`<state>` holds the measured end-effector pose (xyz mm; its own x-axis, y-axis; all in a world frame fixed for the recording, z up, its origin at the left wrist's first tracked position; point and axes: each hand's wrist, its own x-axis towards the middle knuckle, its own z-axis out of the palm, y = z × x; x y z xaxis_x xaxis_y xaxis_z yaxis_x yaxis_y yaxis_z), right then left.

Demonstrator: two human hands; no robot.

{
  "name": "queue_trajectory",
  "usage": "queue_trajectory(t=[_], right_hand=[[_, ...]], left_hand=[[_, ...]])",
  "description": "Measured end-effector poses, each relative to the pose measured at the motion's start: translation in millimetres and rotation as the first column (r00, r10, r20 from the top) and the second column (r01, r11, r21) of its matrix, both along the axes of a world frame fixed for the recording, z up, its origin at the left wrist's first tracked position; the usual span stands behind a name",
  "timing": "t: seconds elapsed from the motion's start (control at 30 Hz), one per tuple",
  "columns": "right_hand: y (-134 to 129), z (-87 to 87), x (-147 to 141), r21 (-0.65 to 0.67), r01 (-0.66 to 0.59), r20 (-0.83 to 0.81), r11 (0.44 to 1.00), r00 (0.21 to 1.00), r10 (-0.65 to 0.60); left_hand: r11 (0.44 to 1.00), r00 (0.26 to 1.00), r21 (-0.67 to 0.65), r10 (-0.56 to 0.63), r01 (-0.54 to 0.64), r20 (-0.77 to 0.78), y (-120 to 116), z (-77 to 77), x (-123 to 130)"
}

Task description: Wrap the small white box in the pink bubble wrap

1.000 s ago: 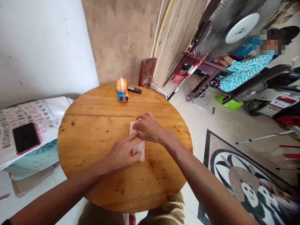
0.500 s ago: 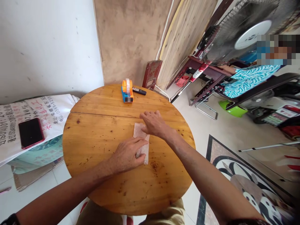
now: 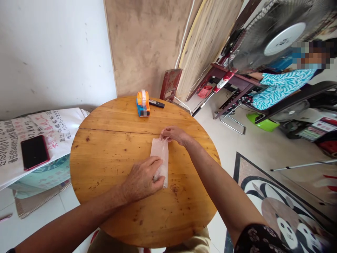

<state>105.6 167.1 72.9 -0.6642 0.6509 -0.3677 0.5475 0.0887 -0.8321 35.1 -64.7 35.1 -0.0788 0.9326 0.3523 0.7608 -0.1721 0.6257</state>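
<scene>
A narrow, translucent pinkish-white wrap packet [image 3: 160, 148] lies lengthwise on the round wooden table [image 3: 110, 147]. It looks like a bubble-wrap pouch, though the exact material is unclear. Over its lower left part curls my left hand [image 3: 143, 177], thumb and fingers holding it against the wood. My right hand [image 3: 173, 134] pinches the packet's top right corner between thumb and fingertips. Part of the lower packet is hidden under my left hand, and whether anything is inside cannot be made out.
A blue-and-orange tape dispenser [image 3: 143, 103] and a black remote-like object [image 3: 156, 103] sit at the table's far side. A phone [image 3: 35, 152] lies on a printed white sack [image 3: 65, 123] at left. A standing fan [image 3: 284, 38] and a seated person [image 3: 286, 84] are at right.
My right hand has gone from spread fingers above the packet's top to a pinch on its top corner. My left hand stays on the lower part; more of the packet's upper part shows.
</scene>
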Motion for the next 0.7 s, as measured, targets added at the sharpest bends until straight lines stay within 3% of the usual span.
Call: queue_trajectory(t=[0.3,0.7], right_hand=[[4.9,-11.5,2.5,-0.120,0.074,-0.045,0.990,0.996,-0.080],[-6.4,-5.8,11.8,-0.251,0.043,-0.140,0.967,0.987,-0.080]], left_hand=[[0.998,0.998,0.052,0.042,-0.040,-0.048,-2.8,-0.6,2.1],[0.989,0.994,0.125,0.082,-0.073,-0.066,-3.3,0.2,3.8]])
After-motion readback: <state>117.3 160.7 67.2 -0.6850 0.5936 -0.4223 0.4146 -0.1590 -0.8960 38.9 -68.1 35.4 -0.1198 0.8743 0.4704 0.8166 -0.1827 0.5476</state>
